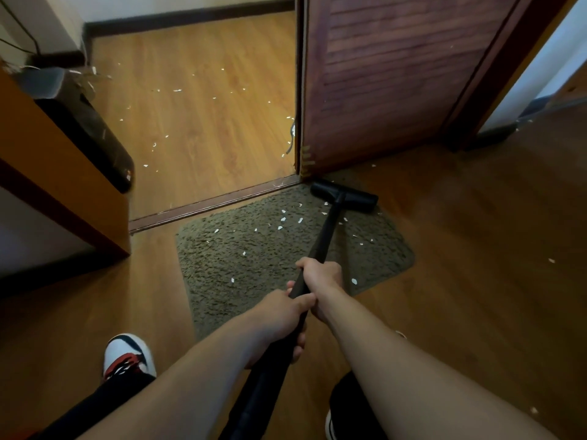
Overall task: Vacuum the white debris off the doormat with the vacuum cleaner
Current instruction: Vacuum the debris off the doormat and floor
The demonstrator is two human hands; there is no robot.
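Both hands are wrapped around the black wand [320,246] of the vacuum cleaner: the right hand [322,281] grips higher up the tube with fingers curled fully round it, and the left hand [279,322] is clenched on it just behind, the two nearly touching. From them the wand slopes down and away to the black floor head [344,195], which rests on the far right corner of the doormat [241,268], close to the foot of the slatted wooden door [397,74]. White debris [282,219] lies scattered over the olive, shaggy mat, mostly left of the wand. More flecks dot the wooden floor [197,100] beyond the threshold strip [203,203]. A white-and-red shoe [128,355] stands at lower left.
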